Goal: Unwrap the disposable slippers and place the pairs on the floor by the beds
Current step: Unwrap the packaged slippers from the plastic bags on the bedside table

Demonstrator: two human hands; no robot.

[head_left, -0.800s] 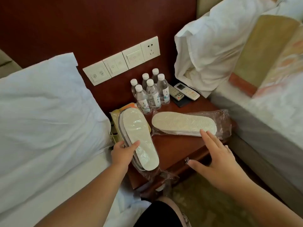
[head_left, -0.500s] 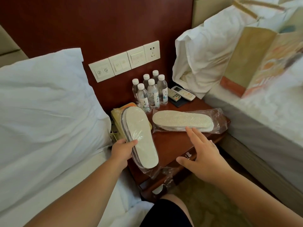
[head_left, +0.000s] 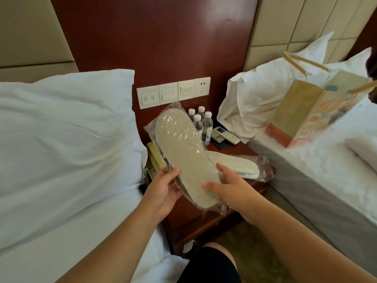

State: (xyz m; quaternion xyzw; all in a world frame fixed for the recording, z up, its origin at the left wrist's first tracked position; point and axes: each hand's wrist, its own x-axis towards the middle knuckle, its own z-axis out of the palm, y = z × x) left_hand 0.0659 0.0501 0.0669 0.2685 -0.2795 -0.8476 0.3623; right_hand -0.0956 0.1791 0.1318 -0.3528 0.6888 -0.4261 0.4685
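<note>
Between two white beds, dark red wooden nightstand (head_left: 206,219). Plastic-wrapped pale woven slipper pair (head_left: 183,158) raised above its front edge, gripped at heel end by left hand (head_left: 163,187) and right hand (head_left: 230,185). Second wrapped pair (head_left: 234,166) lying toward right edge. Unwrapping step pending; next, film to be torn.
</note>
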